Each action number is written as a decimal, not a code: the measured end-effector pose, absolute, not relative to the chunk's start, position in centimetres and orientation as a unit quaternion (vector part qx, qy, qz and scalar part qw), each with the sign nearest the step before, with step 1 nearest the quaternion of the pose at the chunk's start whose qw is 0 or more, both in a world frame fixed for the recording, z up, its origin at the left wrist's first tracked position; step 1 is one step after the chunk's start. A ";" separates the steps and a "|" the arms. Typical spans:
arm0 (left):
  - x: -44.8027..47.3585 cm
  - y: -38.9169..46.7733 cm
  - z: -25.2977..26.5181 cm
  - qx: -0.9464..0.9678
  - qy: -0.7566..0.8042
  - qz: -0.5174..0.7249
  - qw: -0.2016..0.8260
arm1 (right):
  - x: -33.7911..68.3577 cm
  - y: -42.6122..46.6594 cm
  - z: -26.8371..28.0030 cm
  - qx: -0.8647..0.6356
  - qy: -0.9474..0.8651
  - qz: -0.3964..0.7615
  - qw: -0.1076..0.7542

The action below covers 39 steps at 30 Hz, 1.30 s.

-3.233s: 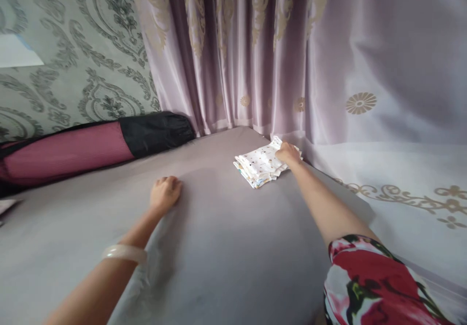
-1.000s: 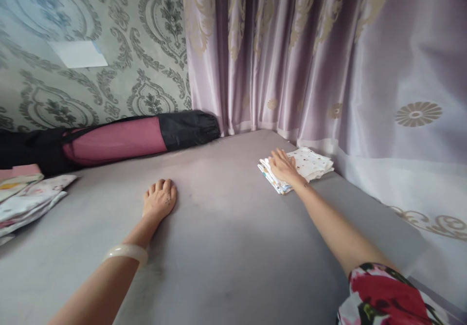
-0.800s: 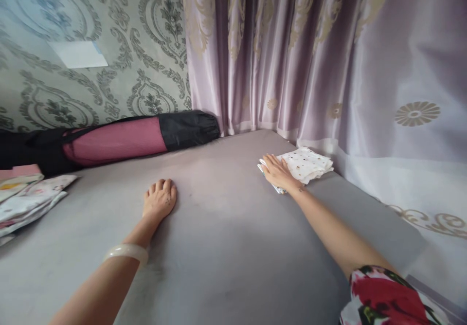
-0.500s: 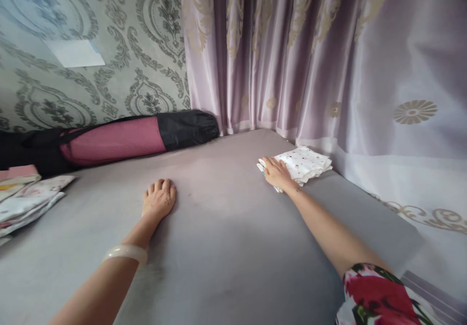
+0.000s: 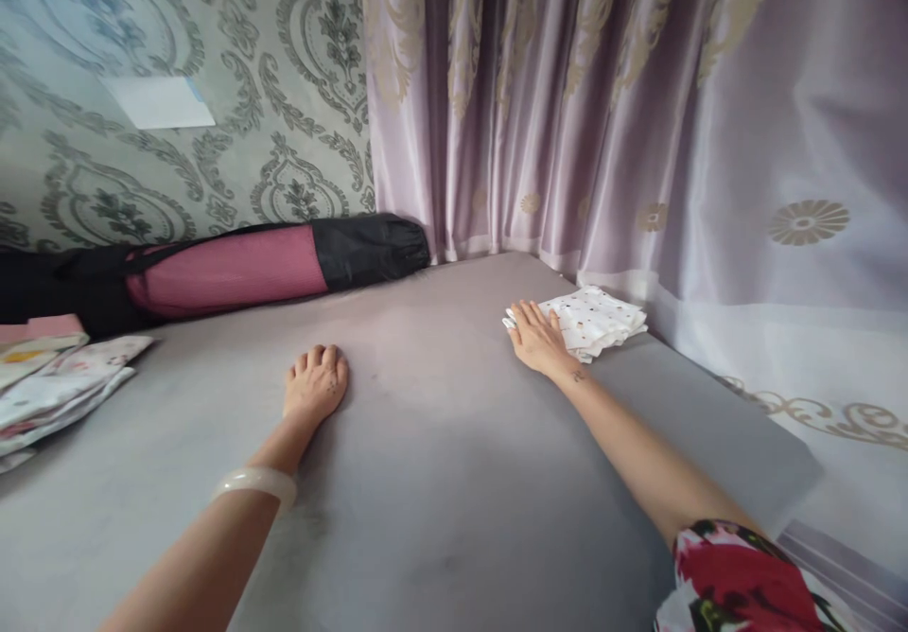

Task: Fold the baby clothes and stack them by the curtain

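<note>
My right hand (image 5: 537,337) lies with its fingers extended and a little apart on the near left edge of a folded white cloth (image 5: 596,318) with small dark and brown spots. The cloth is folded in several layers and sits near the curtain side of the grey bed surface (image 5: 426,443). My left hand (image 5: 316,384) rests palm down on the bed and holds nothing. Its fingers are slightly bent and apart, and a pale bangle circles that wrist.
Folded patterned cloths (image 5: 71,388) are stacked at the left edge. A long black and pink bag (image 5: 241,268) lies along the patterned wall. Purple curtains (image 5: 567,140) hang down to the bed's far right side.
The fingers of my right hand have spread and flattened over the cloth's edge. My left hand stays on the bed. The view has shifted slightly.
</note>
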State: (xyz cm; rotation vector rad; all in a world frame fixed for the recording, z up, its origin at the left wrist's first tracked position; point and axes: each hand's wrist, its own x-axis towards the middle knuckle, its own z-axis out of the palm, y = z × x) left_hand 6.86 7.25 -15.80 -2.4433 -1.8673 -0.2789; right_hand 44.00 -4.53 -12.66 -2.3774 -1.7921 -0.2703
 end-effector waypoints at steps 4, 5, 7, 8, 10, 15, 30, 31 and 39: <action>6.9 7.3 -15.9 -0.793 -0.601 -0.092 0.034 | 43.4 -4.6 -13.0 -0.789 -0.603 -0.099 0.060; 6.9 7.3 -15.9 -0.793 -0.601 -0.093 0.035 | 43.4 -4.6 -13.2 -0.791 -0.601 -0.101 0.056; 6.9 7.3 -15.9 -0.793 -0.600 -0.094 0.036 | 43.6 -4.5 -13.5 -0.792 -0.599 -0.110 0.047; 7.0 7.2 -15.8 -0.793 -0.601 -0.095 0.036 | 43.7 -4.5 -13.6 -0.792 -0.599 -0.113 0.043; 7.1 7.1 -15.6 -0.791 -0.603 -0.095 0.034 | 43.7 -4.4 -13.7 -0.793 -0.597 -0.118 0.037; 7.3 6.8 -15.1 -0.791 -0.603 -0.103 0.030 | 41.3 -3.9 -13.3 -0.773 -0.612 -0.153 0.060; 6.7 7.4 -15.1 -0.778 -0.605 -0.165 -0.040 | 21.9 -1.5 -15.3 -0.600 -0.793 0.028 0.099; 6.5 7.5 -15.2 -0.774 -0.606 -0.176 -0.061 | 21.1 -1.3 -15.3 -0.595 -0.797 0.031 0.100; 5.0 9.1 -15.7 -0.690 -0.589 -0.337 -0.252 | 16.9 -0.5 -15.9 -0.605 -0.792 0.026 0.085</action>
